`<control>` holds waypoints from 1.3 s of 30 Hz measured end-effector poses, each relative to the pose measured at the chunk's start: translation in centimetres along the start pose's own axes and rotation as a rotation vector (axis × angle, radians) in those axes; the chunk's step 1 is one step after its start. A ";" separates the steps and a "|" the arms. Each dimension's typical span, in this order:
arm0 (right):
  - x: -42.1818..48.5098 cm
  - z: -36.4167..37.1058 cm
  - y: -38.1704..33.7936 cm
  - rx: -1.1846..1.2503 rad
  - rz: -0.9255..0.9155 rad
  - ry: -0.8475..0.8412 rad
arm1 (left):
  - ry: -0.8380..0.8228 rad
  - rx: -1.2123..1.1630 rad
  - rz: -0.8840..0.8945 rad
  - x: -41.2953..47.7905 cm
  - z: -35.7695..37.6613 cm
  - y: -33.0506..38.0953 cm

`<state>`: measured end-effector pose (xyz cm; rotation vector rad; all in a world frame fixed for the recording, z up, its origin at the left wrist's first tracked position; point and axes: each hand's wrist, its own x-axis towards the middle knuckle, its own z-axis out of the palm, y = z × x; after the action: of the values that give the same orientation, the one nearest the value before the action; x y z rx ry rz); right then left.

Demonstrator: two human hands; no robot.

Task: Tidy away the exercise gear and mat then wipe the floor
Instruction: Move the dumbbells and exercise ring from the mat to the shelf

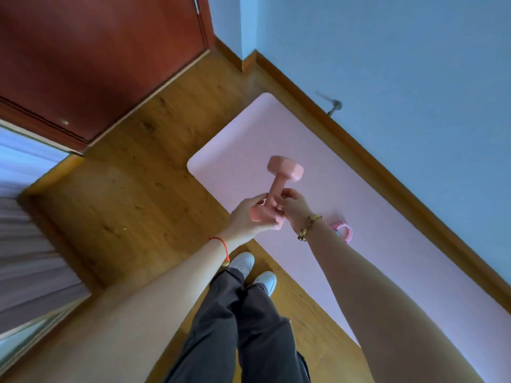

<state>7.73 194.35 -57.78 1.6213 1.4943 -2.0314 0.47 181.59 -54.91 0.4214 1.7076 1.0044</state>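
Both left hand and right hand clasped the dumbbell above the mat on wooden floor beside the wall.

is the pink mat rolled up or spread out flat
Spread flat: the pink mat lies unrolled, both rounded end corners down, with a small pink object resting on it.

dumbbell: near head partly under left hand
pink item: half behind right forearm, kind unclear
mat: cut by right edge
wall fitting: blurred
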 end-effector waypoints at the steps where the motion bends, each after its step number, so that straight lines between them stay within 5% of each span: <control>1: -1.0 0.9 -0.9 -0.025 -0.009 -0.023 | 0.024 -0.002 -0.008 -1.3 -0.8 0.4; 12: -9.0 15.3 -7.6 -0.358 -0.072 -0.204 | 0.450 -0.176 -0.093 -13.0 -10.1 -0.6; 27: -14.4 42.3 -4.1 -0.653 -0.135 -0.504 | 0.917 -0.436 -0.233 -25.8 -25.2 -12.1; 33: -16.3 52.1 -4.0 -0.686 -0.157 -0.519 | 0.967 -0.725 -0.313 -30.2 -31.8 -16.0; 39: -15.5 61.5 -4.7 -0.704 -0.238 -0.556 | 0.946 -1.140 -0.166 -31.7 -37.8 -18.7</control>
<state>-29.33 143.77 -47.25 0.5825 1.8996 -1.5601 -18.19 132.89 -47.10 -1.0592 1.5300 1.9966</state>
